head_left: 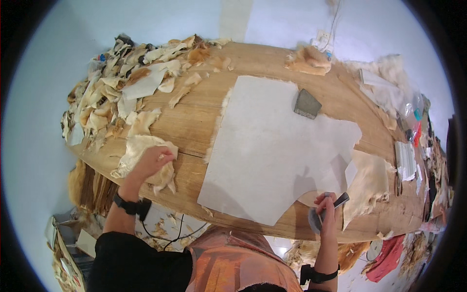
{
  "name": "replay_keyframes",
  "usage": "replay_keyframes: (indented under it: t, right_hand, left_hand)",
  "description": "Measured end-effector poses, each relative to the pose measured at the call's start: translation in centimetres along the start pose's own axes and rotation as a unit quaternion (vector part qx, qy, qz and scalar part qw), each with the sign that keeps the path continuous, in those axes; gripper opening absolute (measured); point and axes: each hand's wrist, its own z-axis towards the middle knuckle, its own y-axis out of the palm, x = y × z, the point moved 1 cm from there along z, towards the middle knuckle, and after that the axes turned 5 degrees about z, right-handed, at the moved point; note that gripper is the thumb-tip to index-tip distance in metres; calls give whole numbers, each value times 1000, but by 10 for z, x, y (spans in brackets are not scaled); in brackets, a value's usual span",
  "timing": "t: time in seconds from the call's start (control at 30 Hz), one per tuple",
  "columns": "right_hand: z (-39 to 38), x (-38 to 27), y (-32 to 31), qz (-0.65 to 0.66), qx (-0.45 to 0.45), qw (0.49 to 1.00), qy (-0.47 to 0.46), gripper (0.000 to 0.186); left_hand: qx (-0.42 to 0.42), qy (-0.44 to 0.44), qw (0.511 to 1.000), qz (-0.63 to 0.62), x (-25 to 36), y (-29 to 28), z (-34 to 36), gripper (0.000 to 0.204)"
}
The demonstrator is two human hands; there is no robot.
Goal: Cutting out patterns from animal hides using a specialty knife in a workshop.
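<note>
At the left, my left hand [154, 161] is over a cream pelt piece [131, 150] near the table's front edge. Its fingers are curled together, and whatever may be between them is too small to tell. My right hand [328, 208] grips a hand tool [342, 199] with a dark, flat end at the front right; its exact kind is unclear. Beside that hand lies the large white sheet [267, 146], spread over the middle of the table. A grey stone block [307, 104] rests on the sheet's upper right part. To the right of the tool lies a pale hide piece [372, 182].
A heap of fur and hide scraps [109, 92] covers the table's far left. An orange-tan fur piece [309, 59] lies at the back of the wooden table [194, 109]. Wrappings and pelts crowd the right edge. A red cloth [386, 260] and a cable [170, 238] are below.
</note>
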Motion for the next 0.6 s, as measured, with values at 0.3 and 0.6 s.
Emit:
replay_keyframes:
  t: [0.3,0.6]
  right_hand:
    - [17,-26,2,-293,-119,948,-30,19]
    - [41,-94,50,-385,-232,872,-195,30]
  left_hand:
    - [-275,-293,841,-363,56,116,1,36]
    - [-50,-93,885,-453,165,85,125,54]
